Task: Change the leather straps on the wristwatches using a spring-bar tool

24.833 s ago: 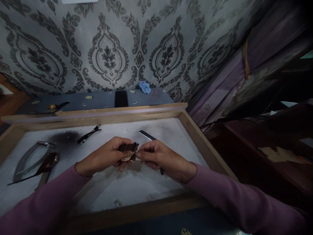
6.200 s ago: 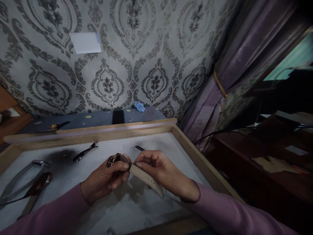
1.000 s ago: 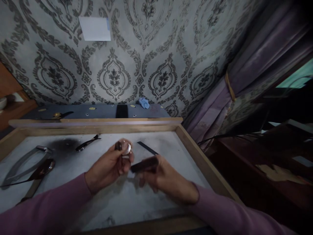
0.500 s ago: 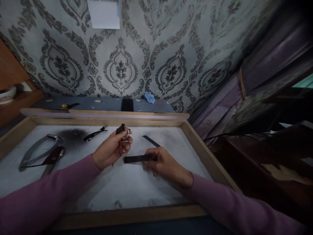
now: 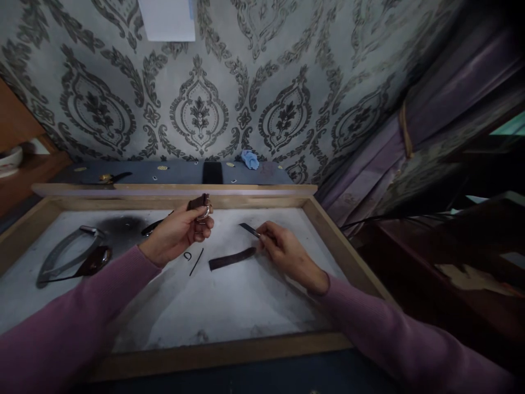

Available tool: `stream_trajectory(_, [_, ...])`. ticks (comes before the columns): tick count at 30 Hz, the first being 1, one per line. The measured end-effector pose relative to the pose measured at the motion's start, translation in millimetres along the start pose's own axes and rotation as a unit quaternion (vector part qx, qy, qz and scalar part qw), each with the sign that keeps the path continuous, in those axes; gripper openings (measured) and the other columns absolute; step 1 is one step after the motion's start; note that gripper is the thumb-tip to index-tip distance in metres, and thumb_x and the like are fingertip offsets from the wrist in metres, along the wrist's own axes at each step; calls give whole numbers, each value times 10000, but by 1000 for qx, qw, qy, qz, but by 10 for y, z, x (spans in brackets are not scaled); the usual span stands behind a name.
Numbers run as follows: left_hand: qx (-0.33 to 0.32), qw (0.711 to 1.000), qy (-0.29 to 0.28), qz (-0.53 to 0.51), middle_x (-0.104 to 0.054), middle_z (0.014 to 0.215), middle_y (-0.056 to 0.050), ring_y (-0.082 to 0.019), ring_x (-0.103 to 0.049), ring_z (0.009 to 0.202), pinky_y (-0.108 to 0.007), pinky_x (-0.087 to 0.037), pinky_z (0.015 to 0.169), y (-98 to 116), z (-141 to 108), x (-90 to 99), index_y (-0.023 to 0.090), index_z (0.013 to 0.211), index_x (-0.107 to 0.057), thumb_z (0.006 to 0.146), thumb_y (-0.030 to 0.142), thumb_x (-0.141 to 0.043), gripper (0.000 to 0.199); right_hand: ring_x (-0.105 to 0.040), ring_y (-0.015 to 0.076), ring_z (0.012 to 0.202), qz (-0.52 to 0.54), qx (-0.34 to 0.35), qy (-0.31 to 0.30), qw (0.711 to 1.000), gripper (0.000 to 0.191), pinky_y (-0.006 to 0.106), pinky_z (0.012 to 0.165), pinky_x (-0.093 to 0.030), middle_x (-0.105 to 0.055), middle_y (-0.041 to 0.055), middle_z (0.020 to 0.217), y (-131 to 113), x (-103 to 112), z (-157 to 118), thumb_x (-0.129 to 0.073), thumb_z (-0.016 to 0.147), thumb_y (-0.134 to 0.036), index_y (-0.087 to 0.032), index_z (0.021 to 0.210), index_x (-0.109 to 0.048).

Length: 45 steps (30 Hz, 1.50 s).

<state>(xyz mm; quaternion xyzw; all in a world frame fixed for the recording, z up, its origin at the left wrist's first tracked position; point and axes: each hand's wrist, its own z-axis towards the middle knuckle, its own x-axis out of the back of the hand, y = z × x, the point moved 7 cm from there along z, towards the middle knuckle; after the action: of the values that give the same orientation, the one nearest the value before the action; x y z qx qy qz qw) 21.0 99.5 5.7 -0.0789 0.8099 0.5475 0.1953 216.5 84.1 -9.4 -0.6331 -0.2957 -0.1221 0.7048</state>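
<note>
- Here's the loose strap (image 5: 232, 259), dark brown, flat on the white floor of the wooden tray (image 5: 176, 355); take bearings from that.
- Up and to the left of the strap, raised over the tray, the watch (image 5: 204, 212): the left hand (image 5: 174, 232) has it pinched between thumb and fingers, dark band showing.
- Just beyond the strap's right end, the right hand (image 5: 289, 254), thumb and forefinger closed on the near end of a dark flat tool (image 5: 248, 229). Lifted or lying? Can't tell.
- Left of the strap, a thin dark rod (image 5: 196, 261) and a small dark ring (image 5: 187, 256), side by side.
- So the step in hand looks like taking up that tool, strap laid down, watch held ready.
- The next move, I'd judge, calls for a secure pinch on the tool and a steady watch, rod and ring undisturbed.
</note>
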Motion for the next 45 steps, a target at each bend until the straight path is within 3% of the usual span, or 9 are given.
stream_trajectory(2, [15, 1000, -6, 22, -592, 559, -14, -80, -543, 404, -129, -363, 355, -31, -9, -16, 137, 755, -546, 945, 121, -408, 235, -496, 141, 595, -72, 60, -1, 996, 134, 271, 574, -385, -533, 2, 686, -130, -27, -26, -376, 870, -184, -172, 901, -505])
stream_trajectory(7, [23, 998, -26, 45, -594, 571, -15, -80, -554, 406, -128, -375, 356, -66, 8, -11, 133, 758, -553, 934, 124, -429, 215, -557, 163, 665, -186, 108, -125, 969, 166, 271, 628, -371, -609, 10, 725, -343, -425, -82, -506, 864, -185, -164, 1024, -546])
stream_trajectory(13, [34, 998, -32, 41, -597, 564, -8, -79, -567, 400, -120, -384, 358, -88, 19, -5, 141, 780, -541, 941, 131, -418, 203, -619, 178, 759, -302, 163, -140, 929, 179, 264, 609, -333, -694, 63, 932, -477, -673, -44, -586, 878, -219, -160, 1046, -604])
stream_trajectory(18, [40, 998, -38, 35, -595, 560, -6, -75, -559, 396, -121, -381, 359, -75, 4, -24, 139, 778, -539, 947, 129, -416, 209, -612, 159, 689, -353, 192, -150, 903, 108, 262, 555, -297, -687, 64, 882, -612, -725, -96, -536, 921, -228, -150, 948, -606])
stream_trajectory(25, [30, 998, -45, 17, -596, 577, -14, -76, -566, 416, -123, -371, 366, -66, 10, -22, 131, 755, -558, 958, 209, -448, 244, -606, 159, 687, -324, 220, -203, 897, 61, 261, 554, -284, -697, 51, 884, -706, -898, -75, -605, 856, -188, -153, 906, -613])
stream_trajectory(30, [31, 998, -58, 0, -596, 571, -16, -88, -568, 415, -133, -363, 358, -67, 8, -33, 136, 732, -573, 913, 438, -527, 355, -547, 134, 639, -273, 185, -194, 924, 60, 247, 550, -256, -647, 9, 737, -636, -857, -9, -637, 820, -184, -165, 776, -601])
stream_trajectory(34, [45, 996, -69, -19, -586, 554, -33, -97, -565, 401, -134, -323, 322, -73, 28, -26, 124, 745, -609, 929, 564, -389, 525, -474, 110, 583, -226, 149, -207, 940, 74, 230, 553, -259, -582, -20, 652, -583, -825, 7, -676, 785, -179, -169, 759, -607])
stream_trajectory(39, [35, 997, -66, -27, -508, 492, -9, -47, -436, 317, -113, -235, 289, -53, 10, -12, 97, 713, -616, 998, 435, -270, 561, -419, 85, 540, -169, 120, -221, 953, 99, 214, 549, -261, -486, -56, 583, -545, -803, 13, -681, 763, -142, -163, 716, -597])
stream_trajectory(45, [55, 998, 31, -10, -473, 477, 9, -37, -376, 294, -110, -180, 272, -79, -159, 271, 102, 680, -593, 1004, 316, -301, 485, -379, 64, 508, -93, 111, -231, 962, 122, 200, 545, -282, -428, -77, 557, -488, -817, 10, -636, 751, -121, -161, 667, -557])
